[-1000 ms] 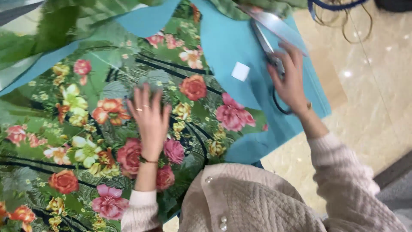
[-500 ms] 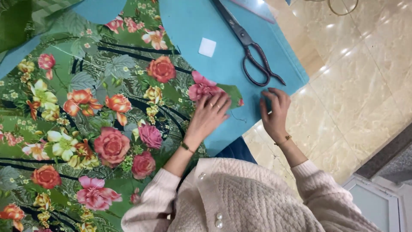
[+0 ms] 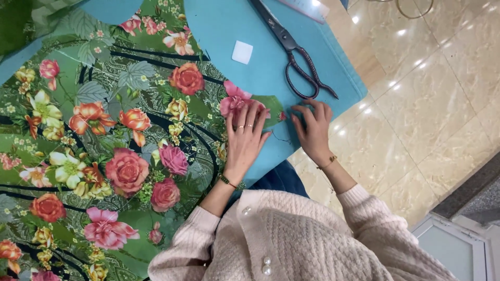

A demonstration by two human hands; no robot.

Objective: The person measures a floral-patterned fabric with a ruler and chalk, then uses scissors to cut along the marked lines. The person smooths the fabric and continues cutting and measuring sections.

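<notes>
Two hands flatten green floral fabric [image 3: 130,156]: left hand [image 3: 245,138] fingers spread on its edge, right hand [image 3: 312,130] fingers together just beside.

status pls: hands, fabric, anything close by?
Left hand flat on the floral fabric corner. Right hand fingertips on the blue table beside it. Scissors lie just above, untouched.

Glossy beige marble-look floor [image 3: 442,99] with bright ceiling-light reflections, turquoise-covered work table [image 3: 229,26] filling the left, grey threshold strip [image 3: 469,195] at lower right, pale white-framed panel [image 3: 458,250] in the corner
</notes>
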